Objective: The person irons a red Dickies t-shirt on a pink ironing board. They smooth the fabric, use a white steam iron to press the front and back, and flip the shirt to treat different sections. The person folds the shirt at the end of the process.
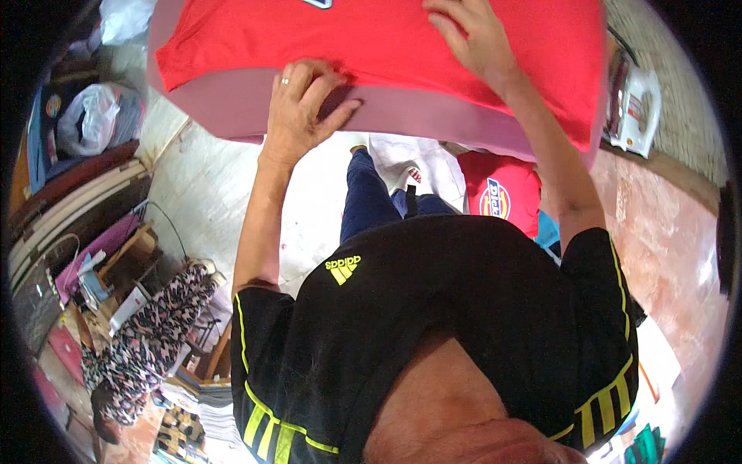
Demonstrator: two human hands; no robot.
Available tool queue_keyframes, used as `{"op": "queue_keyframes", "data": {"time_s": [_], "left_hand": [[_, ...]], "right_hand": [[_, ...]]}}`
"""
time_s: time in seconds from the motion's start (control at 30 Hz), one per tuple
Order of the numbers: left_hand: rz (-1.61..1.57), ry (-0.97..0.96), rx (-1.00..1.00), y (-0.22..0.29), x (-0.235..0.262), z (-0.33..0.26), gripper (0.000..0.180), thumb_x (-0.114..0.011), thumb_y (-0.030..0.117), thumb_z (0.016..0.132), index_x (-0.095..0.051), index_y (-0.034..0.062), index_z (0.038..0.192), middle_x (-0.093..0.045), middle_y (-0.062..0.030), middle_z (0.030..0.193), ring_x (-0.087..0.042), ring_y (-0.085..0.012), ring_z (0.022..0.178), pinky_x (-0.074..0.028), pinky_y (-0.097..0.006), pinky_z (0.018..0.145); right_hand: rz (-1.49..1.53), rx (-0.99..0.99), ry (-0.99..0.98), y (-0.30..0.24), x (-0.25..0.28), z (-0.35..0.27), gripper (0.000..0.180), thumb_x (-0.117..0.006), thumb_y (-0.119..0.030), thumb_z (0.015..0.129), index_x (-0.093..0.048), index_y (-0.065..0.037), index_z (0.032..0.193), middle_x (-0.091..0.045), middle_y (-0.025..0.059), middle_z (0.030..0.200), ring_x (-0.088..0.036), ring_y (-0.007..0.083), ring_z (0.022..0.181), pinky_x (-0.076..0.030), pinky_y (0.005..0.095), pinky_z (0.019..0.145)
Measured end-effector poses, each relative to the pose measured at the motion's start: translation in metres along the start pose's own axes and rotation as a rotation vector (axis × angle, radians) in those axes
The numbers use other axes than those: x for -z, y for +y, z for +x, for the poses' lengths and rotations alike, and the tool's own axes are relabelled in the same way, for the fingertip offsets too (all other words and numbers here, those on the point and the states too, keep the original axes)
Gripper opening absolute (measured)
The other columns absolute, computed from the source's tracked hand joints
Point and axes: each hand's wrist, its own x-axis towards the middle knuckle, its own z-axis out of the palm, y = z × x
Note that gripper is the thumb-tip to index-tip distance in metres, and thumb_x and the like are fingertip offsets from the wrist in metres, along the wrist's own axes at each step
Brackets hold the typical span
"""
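Observation:
A red garment (371,39) lies spread over a pink padded board (417,112) at the top of the view. My left hand (305,104), with a ring on one finger, curls over the garment's near hem at the board's edge, the thumb against the pink side. My right hand (471,39) rests flat on the red cloth further right, fingers stretched and holding nothing. Both forearms reach up from my black shirt with yellow stripes (464,309).
A white iron (635,108) stands right of the board. Below the board lie a second red garment with a round badge (498,193) and a white cloth (406,158). A person in patterned clothes (147,332) is at lower left, near folded cloth stacks (201,410) and a plastic bag (93,116).

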Motion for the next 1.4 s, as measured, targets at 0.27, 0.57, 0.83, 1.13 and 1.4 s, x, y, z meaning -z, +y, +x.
{"op": "queue_keyframes", "data": {"time_s": [0.27, 0.57, 0.83, 1.13, 1.4], "left_hand": [[0.161, -0.025, -0.070, 0.006, -0.006, -0.002, 0.021, -0.065, -0.005, 0.079, -0.069, 0.0061, 0.097, -0.064, -0.0086, 0.098, -0.060, -0.0288, 0.096, -0.049, -0.040, 0.081], [0.173, 0.065, 0.033, 0.003, -0.031, -0.027, 0.019, -0.066, -0.002, 0.083, -0.071, 0.0052, 0.101, -0.065, -0.0142, 0.104, -0.060, -0.0319, 0.096, -0.049, -0.042, 0.084], [0.175, -0.116, -0.021, 0.002, -0.003, -0.012, 0.034, -0.060, -0.008, 0.077, -0.070, 0.0060, 0.106, -0.064, -0.0129, 0.104, -0.060, -0.0329, 0.097, -0.050, -0.041, 0.085], [0.089, -0.365, -0.005, 0.011, 0.020, 0.021, 0.019, -0.067, 0.005, 0.080, -0.071, 0.0067, 0.099, -0.063, -0.0104, 0.097, -0.059, -0.0317, 0.094, -0.050, -0.042, 0.081], [0.131, -0.544, 0.229, -0.008, 0.022, 0.083, 0.030, -0.067, 0.036, 0.090, -0.064, 0.0105, 0.105, -0.068, -0.0180, 0.080, -0.067, -0.0380, 0.076, -0.053, -0.047, 0.064]], "right_hand": [[-0.370, -0.334, 0.170, 0.011, 0.093, -0.159, 0.024, -0.072, -0.020, 0.085, -0.069, -0.007, 0.106, -0.062, 0.0107, 0.116, -0.057, 0.0335, 0.109, -0.045, 0.0431, 0.097], [-0.277, -0.709, 0.439, 0.025, 0.134, -0.237, 0.019, -0.074, -0.019, 0.085, -0.066, -0.003, 0.089, -0.063, 0.0152, 0.087, -0.060, 0.0339, 0.086, -0.048, 0.0432, 0.079], [0.179, -0.798, 0.500, 0.073, 0.148, -0.275, 0.011, -0.066, -0.019, 0.096, -0.064, -0.008, 0.095, -0.058, -0.0054, 0.083, -0.048, 0.0066, 0.079, -0.042, 0.0236, 0.073], [-0.148, -0.858, 0.386, 0.061, 0.146, -0.270, 0.023, -0.069, -0.022, 0.093, -0.064, -0.003, 0.105, -0.063, 0.0050, 0.088, -0.055, 0.0147, 0.081, -0.047, 0.0290, 0.077], [-0.161, -0.926, 0.414, 0.064, 0.141, -0.295, 0.022, -0.068, -0.019, 0.095, -0.064, -0.001, 0.106, -0.063, 0.0044, 0.092, -0.054, 0.0117, 0.085, -0.047, 0.0285, 0.078]]}}
